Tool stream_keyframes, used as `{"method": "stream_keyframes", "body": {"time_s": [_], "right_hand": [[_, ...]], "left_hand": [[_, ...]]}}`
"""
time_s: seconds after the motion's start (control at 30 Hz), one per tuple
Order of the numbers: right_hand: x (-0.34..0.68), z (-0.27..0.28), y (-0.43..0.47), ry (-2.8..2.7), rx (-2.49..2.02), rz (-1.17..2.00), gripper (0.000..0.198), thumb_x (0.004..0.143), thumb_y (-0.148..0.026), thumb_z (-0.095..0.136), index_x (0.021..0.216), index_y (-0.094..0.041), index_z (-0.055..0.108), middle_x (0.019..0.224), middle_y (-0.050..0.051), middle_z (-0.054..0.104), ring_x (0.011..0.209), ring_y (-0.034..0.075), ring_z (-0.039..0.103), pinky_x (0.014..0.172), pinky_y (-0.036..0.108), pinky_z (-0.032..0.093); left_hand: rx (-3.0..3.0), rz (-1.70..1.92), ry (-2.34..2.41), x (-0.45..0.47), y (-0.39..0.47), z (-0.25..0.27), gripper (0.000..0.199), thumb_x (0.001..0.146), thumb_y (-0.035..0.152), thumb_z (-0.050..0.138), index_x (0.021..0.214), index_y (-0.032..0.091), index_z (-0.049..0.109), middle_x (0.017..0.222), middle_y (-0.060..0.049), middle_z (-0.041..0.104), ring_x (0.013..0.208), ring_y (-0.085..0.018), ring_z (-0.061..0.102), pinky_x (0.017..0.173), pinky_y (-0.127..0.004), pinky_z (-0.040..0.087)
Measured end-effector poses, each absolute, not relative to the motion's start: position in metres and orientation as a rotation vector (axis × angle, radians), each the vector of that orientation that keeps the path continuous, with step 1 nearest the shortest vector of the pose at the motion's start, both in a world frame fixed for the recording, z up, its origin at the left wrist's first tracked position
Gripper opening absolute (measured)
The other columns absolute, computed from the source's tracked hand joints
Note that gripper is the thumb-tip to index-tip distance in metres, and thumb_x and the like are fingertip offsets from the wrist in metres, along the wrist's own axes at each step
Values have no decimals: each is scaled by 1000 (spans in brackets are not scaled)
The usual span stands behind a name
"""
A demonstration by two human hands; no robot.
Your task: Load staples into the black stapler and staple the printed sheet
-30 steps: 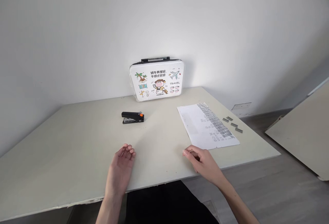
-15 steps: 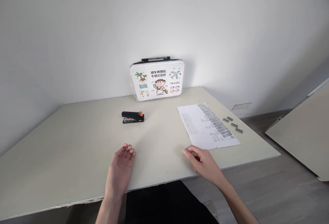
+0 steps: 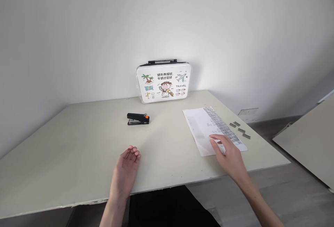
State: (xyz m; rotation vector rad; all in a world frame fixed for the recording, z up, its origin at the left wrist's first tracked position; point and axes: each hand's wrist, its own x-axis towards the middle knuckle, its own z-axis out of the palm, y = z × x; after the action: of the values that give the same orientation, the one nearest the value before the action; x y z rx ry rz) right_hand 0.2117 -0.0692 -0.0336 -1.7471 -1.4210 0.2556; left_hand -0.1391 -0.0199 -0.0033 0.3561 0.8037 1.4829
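My left hand point(image 3: 127, 169) rests on its side near the front of the table point(image 3: 86, 150), palm turned inward, fingers loosely curled and holding nothing. Over the lower part of a printed paper sheet point(image 3: 194, 126) is my right hand point(image 3: 228, 154), thumb and forefinger apart with nothing between them; whether it touches the sheet I cannot tell. A black stapler point(image 3: 138, 119) with an orange button lies beyond my left hand. Several strips of staples point(image 3: 241, 130) lie to the right of the sheet, past my right hand.
A white case point(image 3: 164, 82) with cartoon prints and a black handle stands at the back of the table against the wall point(image 3: 104, 39). To the right is a pale panel point(image 3: 310, 136) above the grey floor. A wall plate point(image 3: 248, 113) sits low on the wall.
My right hand has moved right and forward, from beside the sheet to over it, and its thumb and forefinger have parted. My left hand stays in place. The view has shifted slightly.
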Motion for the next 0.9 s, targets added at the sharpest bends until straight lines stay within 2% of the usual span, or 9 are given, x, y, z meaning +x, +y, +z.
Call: {"method": "stream_keyframes", "body": {"time_s": [0.03,0.1,0.2,0.37,0.47,0.53,0.63,0.73,0.9], "right_hand": [[220,-39,-68,-1473,-1792,175,49,102,-61,40,127,-26,64,141,10,63,126,31,61,86,41,60],[232,-51,-67,-1614,-1879,87,54,105,-58,34,141,-26,58,157,8,50,146,33,44,111,52,48],[236,-69,-76,-1821,-1960,57,58,108,-54,27,153,-25,49,166,4,37,156,31,27,124,57,31],[202,-79,-109,-1974,-1925,-19,58,107,-53,32,161,-31,37,167,0,32,155,31,29,124,56,32],[164,-73,-131,-2047,-1752,-42,59,105,-50,44,162,-37,34,165,1,36,150,35,39,116,59,44],[138,-66,-140,-2093,-1584,0,60,102,-47,52,160,-41,37,162,3,42,143,37,48,107,58,52],[111,-49,-143,-2173,-1327,178,63,101,-44,58,159,-42,36,155,4,53,133,34,60,98,49,60],[108,-30,-135,-2139,-1261,276,56,103,-40,54,157,-37,41,153,5,55,135,30,58,102,44,58],[144,-22,-112,-1929,-1447,435,41,106,-42,46,145,-34,54,150,6,56,138,27,55,109,42,54]], "left_hand": [[360,1483,799,-140,-20,-5,13,87,10,59,86,13,72,89,-7,60,79,-16,61,72,-27,61],[375,1477,792,-142,-20,-8,11,87,11,61,87,13,72,90,-7,60,80,-16,61,74,-27,60],[414,1472,812,-144,-20,-11,8,86,16,65,88,14,73,91,-6,60,82,-16,61,77,-28,59],[821,1436,987,-133,-27,-10,16,90,35,70,88,19,74,92,-7,64,85,-20,60,81,-28,54],[1264,1293,1163,-115,-32,-7,19,92,41,70,93,23,77,101,-9,70,96,-24,63,93,-32,50],[1559,1154,1175,-102,-32,-6,20,93,41,70,104,26,78,115,-10,72,114,-29,62,107,-38,45],[1916,956,1121,-91,-29,-10,34,95,44,66,128,34,71,144,-6,62,147,-33,41,122,-52,29],[2141,755,1166,-99,-25,-16,49,97,48,62,145,40,57,159,-1,48,157,-33,22,126,-61,16],[2161,771,1227,-145,-22,-16,53,93,44,70,145,40,58,159,0,48,155,-32,27,128,-58,8]]}}
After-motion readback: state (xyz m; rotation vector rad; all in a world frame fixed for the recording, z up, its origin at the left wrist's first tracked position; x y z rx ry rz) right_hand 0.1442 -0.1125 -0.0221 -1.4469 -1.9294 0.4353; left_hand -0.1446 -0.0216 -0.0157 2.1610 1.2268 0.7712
